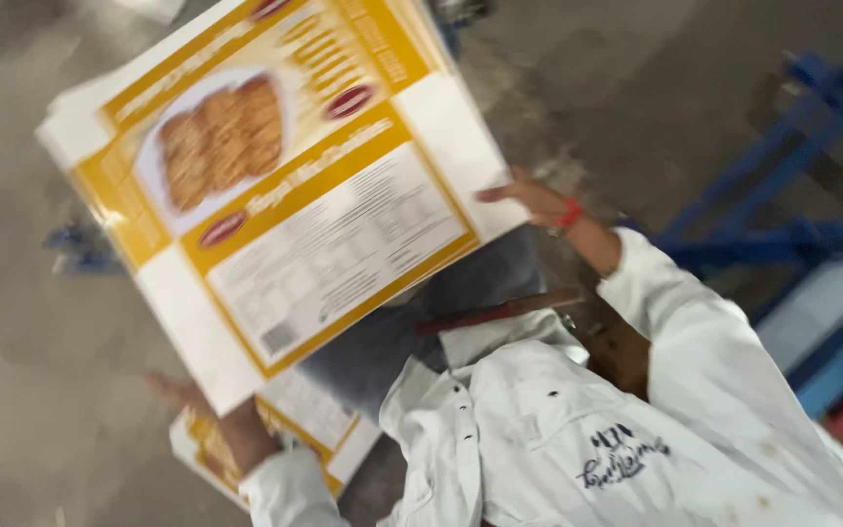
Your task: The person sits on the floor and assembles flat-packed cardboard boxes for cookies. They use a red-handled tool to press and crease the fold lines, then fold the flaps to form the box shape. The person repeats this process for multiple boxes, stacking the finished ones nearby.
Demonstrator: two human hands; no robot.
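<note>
Far left on the grey concrete floor (12,322), a small blurred blue object (80,249) lies beside the big sheet. At lower left the person's left hand (187,395) reaches under the near corner of a stack of flat, unfolded cartons (285,185); its grip seems closed on that corner, though the fingers are mostly hidden behind the card. Just below this hand a second flat carton (285,425) in the same yellow and white lies low, partly covered by the forearm and white sleeve (290,488). The held stack fills the upper left and centre, tilted, its printed face showing a plate of golden biscuits, yellow bands and a white panel of small text; more sheet edges show behind its far left corner. To the right, the right hand (529,200), with a red band (568,213) at the wrist, pinches the stack's right edge, thumb on top. Below is the white coat (578,429). Far right stands a blue metal frame (782,195).
</note>
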